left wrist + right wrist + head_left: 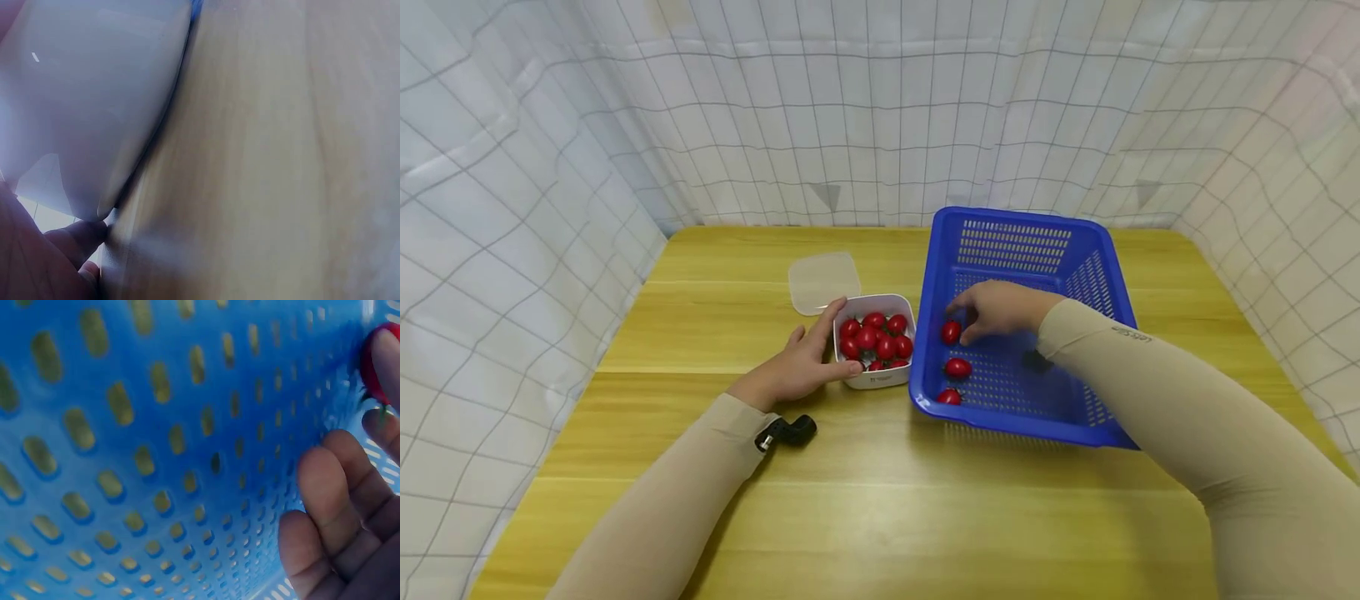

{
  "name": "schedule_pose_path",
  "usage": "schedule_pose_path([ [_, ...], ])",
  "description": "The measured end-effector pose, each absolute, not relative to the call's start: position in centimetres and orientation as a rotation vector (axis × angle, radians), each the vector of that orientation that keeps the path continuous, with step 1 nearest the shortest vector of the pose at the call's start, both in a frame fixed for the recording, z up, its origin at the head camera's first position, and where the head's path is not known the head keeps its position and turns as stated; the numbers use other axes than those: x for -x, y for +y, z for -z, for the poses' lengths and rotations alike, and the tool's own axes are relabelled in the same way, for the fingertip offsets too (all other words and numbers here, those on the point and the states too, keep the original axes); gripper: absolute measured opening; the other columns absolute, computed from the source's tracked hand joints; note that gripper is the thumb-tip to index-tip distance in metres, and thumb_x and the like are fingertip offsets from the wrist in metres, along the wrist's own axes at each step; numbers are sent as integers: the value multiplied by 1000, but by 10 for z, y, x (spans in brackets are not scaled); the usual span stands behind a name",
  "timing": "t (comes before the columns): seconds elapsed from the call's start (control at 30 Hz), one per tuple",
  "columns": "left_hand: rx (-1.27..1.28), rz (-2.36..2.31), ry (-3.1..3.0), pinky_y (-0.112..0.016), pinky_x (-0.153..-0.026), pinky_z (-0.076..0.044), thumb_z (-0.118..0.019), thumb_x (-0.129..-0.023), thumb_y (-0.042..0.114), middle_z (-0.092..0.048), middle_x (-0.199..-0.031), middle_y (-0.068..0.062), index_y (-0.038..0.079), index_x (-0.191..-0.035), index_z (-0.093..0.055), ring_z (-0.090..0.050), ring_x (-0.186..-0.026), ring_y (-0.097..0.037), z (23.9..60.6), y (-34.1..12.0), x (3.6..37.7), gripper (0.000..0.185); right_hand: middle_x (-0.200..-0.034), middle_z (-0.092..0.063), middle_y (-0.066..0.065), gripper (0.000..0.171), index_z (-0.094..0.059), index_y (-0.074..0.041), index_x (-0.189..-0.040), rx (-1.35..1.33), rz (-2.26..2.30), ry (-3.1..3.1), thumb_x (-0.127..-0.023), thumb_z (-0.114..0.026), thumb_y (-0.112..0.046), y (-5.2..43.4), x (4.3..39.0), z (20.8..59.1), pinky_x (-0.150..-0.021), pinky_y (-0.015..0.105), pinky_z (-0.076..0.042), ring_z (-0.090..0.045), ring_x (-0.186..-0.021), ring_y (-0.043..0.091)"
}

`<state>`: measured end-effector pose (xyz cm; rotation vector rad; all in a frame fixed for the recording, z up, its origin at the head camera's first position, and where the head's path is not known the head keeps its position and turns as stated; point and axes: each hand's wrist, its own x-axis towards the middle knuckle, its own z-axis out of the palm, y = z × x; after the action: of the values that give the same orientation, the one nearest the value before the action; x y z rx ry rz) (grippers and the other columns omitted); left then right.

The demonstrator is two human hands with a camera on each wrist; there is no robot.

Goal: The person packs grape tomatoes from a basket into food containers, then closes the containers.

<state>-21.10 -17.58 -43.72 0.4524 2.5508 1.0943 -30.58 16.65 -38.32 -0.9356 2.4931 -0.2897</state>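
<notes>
My left hand [797,362] rests against the left side of a small white plastic container [880,380], fingers spread and fairly straight. Its thumb lies across the front-left corner by the rim. Ripe cherry tomatoes [885,346] fill the container. Inside a blue plastic basket [925,367], the thumb and forefinger of my right hand [1006,307] pinch a red cherry tomato [951,332] near the left wall. In the right wrist view the thumb covers part of this tomato [370,369], with its green stem showing. Two more tomatoes, one of them [958,368] oval and sideways, lie closer to the basket's front.
A translucent square lid [824,282] lies behind the container on the wooden table [880,517]. The basket stands directly right of the container, its walls raised around my right hand. White gridded curtains [880,125] enclose the table at the back and sides.
</notes>
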Motion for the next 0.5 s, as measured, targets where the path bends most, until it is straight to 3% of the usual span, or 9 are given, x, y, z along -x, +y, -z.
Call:
schedule_pose_path([
  [0.23,-449,-1090,2555,-61,-129,14,-69,-94,58,-9,-178,-10,27,-170,3,-16,-162,-46,435,-176,210,109,-108,-75,7,49,-70,-7,-132,959,347,2507,-91,-84,-29,164,305,387,-95,44,-56,-67,-98,22],
  [0.5,-453,-1092,2553,-60,-129,14,-69,-94,57,-10,-178,-10,27,-170,3,-19,-162,-43,436,-176,210,109,-96,-74,2,25,-75,-11,-109,954,382,2494,-89,-83,-23,162,305,391,-88,39,-58,-66,-89,18],
])
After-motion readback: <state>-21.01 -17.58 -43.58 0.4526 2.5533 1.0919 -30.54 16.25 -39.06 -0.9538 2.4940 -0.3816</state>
